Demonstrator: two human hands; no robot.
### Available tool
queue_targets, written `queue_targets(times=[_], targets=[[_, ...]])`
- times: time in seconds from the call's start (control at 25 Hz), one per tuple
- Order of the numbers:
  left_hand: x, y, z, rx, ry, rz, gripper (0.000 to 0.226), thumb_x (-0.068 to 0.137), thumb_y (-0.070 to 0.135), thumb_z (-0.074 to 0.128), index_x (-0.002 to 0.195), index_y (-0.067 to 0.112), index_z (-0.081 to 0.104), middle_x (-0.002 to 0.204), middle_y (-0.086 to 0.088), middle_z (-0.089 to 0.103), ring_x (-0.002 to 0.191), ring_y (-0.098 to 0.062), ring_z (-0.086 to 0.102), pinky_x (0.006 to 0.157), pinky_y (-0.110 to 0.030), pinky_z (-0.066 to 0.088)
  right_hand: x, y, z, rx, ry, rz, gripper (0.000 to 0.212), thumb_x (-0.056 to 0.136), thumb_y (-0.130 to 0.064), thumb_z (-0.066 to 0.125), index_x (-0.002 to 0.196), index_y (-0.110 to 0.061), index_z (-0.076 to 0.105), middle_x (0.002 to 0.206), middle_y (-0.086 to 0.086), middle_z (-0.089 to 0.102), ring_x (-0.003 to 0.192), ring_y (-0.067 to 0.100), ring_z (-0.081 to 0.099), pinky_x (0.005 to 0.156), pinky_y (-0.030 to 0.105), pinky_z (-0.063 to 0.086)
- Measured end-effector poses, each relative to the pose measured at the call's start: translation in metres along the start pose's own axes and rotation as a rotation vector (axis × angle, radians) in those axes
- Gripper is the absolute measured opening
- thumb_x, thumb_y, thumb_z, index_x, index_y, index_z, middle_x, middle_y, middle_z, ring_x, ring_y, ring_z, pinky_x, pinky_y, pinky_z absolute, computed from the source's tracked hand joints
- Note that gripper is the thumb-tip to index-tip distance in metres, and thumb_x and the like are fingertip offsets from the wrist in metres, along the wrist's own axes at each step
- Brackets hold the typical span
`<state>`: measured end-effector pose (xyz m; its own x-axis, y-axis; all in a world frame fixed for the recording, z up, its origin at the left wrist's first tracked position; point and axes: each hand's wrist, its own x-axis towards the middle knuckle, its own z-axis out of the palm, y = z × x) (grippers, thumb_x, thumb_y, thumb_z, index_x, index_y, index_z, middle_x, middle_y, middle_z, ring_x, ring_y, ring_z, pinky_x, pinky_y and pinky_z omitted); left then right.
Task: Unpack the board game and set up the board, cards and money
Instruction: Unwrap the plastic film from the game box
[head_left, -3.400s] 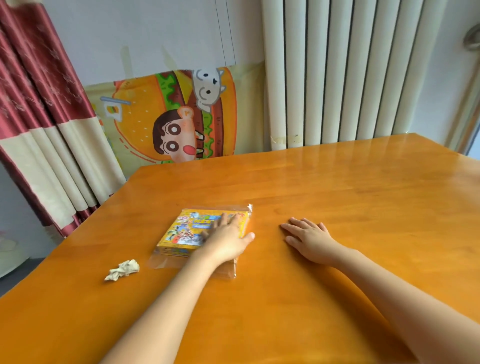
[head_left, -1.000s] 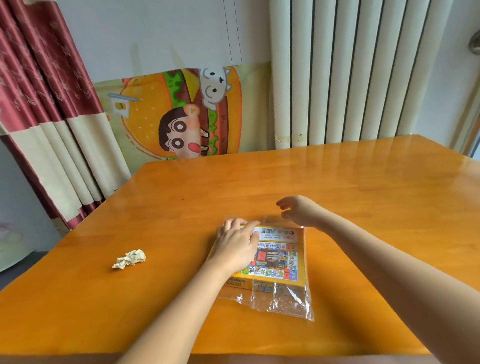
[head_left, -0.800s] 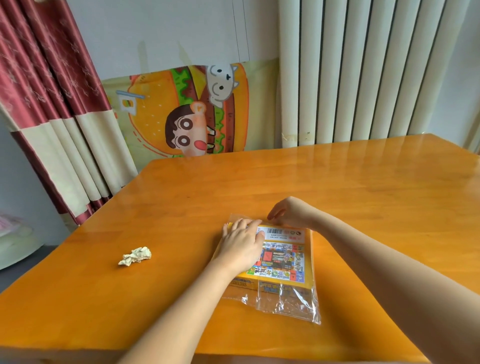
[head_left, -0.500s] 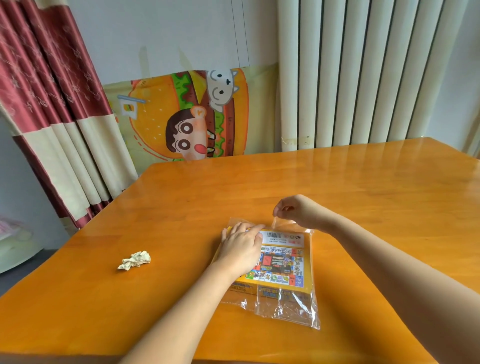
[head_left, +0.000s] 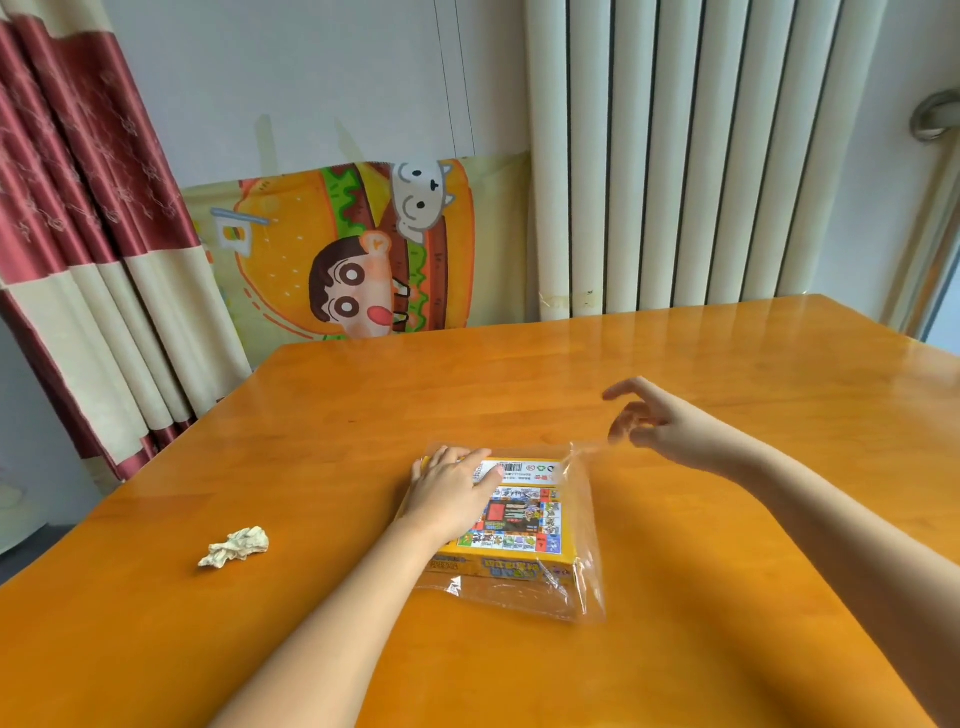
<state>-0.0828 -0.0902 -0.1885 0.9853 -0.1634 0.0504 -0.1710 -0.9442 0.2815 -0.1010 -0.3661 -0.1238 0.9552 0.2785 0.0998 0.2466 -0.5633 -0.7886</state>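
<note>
Head view: yellow board game box (head_left: 519, 519) lies back-side up on the wooden table (head_left: 675, 389), a barcode label at its far edge and a printed picture of the board below it. Box sits inside a clear plastic bag (head_left: 582, 587). Left hand (head_left: 452, 493) lies flat and spread on the box, pinning it. Right hand (head_left: 660, 421) hovers off the bag's far corner, fingers loosely curled; grip on film cannot be confirmed. Crumpled paper scrap (head_left: 236, 545) lies well left of the left hand. Judgement: barely begun; unbagging, board, cards, money all remain.
</note>
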Motion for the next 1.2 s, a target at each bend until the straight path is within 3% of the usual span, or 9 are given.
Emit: queue_targets(times=[0.12,0.2,0.28,0.44,0.64,0.84,0.96,1.08,1.2], targets=[[0.007,0.002,-0.001,0.018,-0.015,-0.005,0.057,0.095,0.060,0.025,0.145,0.035,0.031,0.150,0.005,0.031,0.143,-0.017,0.018,0.116,-0.048,0.010,-0.005,-0.025,0.003,-0.492,-0.033,-0.237,0.075,0.079,0.003,0.055,0.136,-0.042,0.038,0.106,-0.009,0.061,0.093,-0.007,0.053,0.104,0.013,0.028],[0.011,0.002,-0.003,0.027,-0.012,-0.024,0.056,0.095,0.060,0.024,0.145,0.034,0.030,0.151,0.003,0.030,0.143,-0.018,0.018,0.117,-0.049,0.008,-0.008,-0.037,0.012,-0.708,-0.091,-0.396,0.055,0.083,-0.004,0.058,0.127,-0.037,0.055,0.126,-0.008,0.054,0.121,0.002,0.046,0.118,0.026,0.007],[0.014,0.002,-0.004,0.017,0.003,-0.049,0.055,0.097,0.057,0.024,0.145,0.032,0.031,0.152,0.001,0.029,0.143,-0.019,0.019,0.117,-0.049,0.005,-0.014,-0.041,0.027,-0.764,-0.173,-0.479,0.030,0.089,-0.014,0.060,0.114,-0.028,0.067,0.129,-0.006,0.056,0.125,0.007,0.046,0.121,0.031,0.008],[0.017,0.000,-0.006,0.000,0.026,-0.044,0.053,0.098,0.053,0.026,0.144,0.029,0.034,0.150,0.000,0.032,0.141,-0.018,0.023,0.117,-0.047,0.005,-0.030,-0.035,0.016,-0.723,-0.188,-0.407,0.011,0.089,-0.018,0.063,0.093,-0.024,0.072,0.098,-0.012,0.069,0.089,0.002,0.060,0.094,0.019,0.041],[0.022,-0.003,-0.005,-0.017,0.059,-0.067,0.049,0.100,0.046,0.027,0.143,0.027,0.036,0.148,-0.001,0.035,0.140,-0.018,0.026,0.117,-0.047,0.008,-0.048,0.003,-0.018,-0.820,-0.279,0.022,0.037,0.092,-0.004,0.048,0.091,-0.030,0.075,0.087,-0.015,0.065,0.080,0.002,0.059,0.073,0.013,0.044],[0.024,-0.001,-0.004,-0.026,0.071,-0.075,0.048,0.100,0.044,0.028,0.144,0.026,0.037,0.149,-0.001,0.036,0.140,-0.018,0.026,0.117,-0.046,0.009,-0.021,0.013,-0.013,-0.224,-0.178,0.472,0.035,0.091,0.002,0.038,0.096,-0.008,0.072,0.074,0.003,0.067,0.059,0.013,0.055,0.054,0.017,0.043],[0.026,-0.004,-0.008,-0.104,0.096,-0.109,0.047,0.099,0.038,0.037,0.142,0.021,0.040,0.150,-0.003,0.036,0.142,-0.022,0.022,0.117,-0.046,0.005,-0.004,0.008,0.001,0.177,-0.214,0.654,0.028,0.097,-0.004,0.039,0.093,0.005,0.066,0.081,0.018,0.066,0.062,0.024,0.061,0.058,0.026,0.051],[0.025,-0.011,-0.026,-0.219,0.127,-0.315,0.049,0.095,0.031,0.048,0.139,0.012,0.042,0.143,-0.011,0.044,0.134,-0.029,0.035,0.112,-0.040,0.024,0.007,0.004,0.018,0.534,-0.105,0.734,0.025,0.096,0.008,0.039,0.089,0.005,0.062,0.075,0.020,0.069,0.064,0.027,0.069,0.059,0.028,0.058],[0.009,-0.021,-0.044,-0.257,0.011,-0.465,0.052,0.095,0.034,0.046,0.134,-0.002,0.044,0.114,-0.013,0.055,0.103,-0.030,0.052,0.086,-0.031,0.042,0.012,-0.005,0.039,0.684,-0.109,0.787,0.010,0.096,-0.005,0.053,0.094,0.004,0.056,0.090,0.022,0.067,0.059,0.024,0.069,0.049,0.025,0.057]])
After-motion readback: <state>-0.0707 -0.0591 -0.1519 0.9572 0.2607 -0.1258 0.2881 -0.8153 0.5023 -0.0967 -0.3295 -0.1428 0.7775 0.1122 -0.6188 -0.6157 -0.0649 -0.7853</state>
